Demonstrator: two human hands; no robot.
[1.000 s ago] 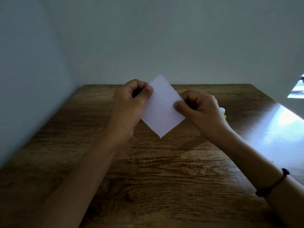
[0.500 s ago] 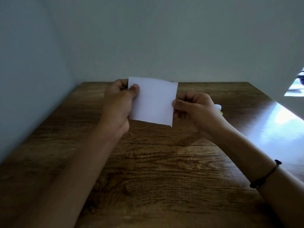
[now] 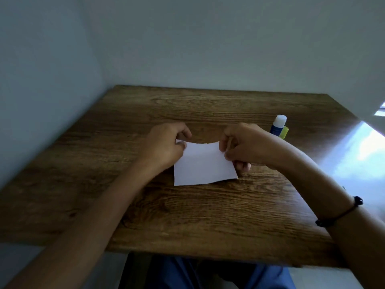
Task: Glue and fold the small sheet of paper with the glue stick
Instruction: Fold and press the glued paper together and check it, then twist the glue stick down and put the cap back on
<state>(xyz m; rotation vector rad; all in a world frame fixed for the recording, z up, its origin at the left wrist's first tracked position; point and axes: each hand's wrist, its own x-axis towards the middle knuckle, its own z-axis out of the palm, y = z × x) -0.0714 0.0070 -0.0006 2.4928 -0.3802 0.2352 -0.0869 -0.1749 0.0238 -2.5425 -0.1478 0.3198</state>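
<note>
A small white sheet of paper [image 3: 203,165] lies low over the middle of the wooden table [image 3: 187,222], its near edge on the wood. My left hand [image 3: 164,146] pinches its far left corner. Its far right corner is pinched by my right hand [image 3: 243,147], whose lower fingers rest under the sheet's right edge. The far edge sags slightly between the two hands. A glue stick [image 3: 278,126] with a white cap, blue body and yellow part stands upright on the table just behind and to the right of my right hand.
Pale walls close off the table's far edge and left side. A bright patch of light falls on the table's right part [image 3: 358,155]. The table's near edge [image 3: 208,257] runs above my lap. A dark bracelet [image 3: 341,213] circles my right wrist.
The sheet was held up in the air, turned from a diamond to a square; now both hands have brought it down onto the table. The view has tilted downward, and the glue stick is uncovered.
</note>
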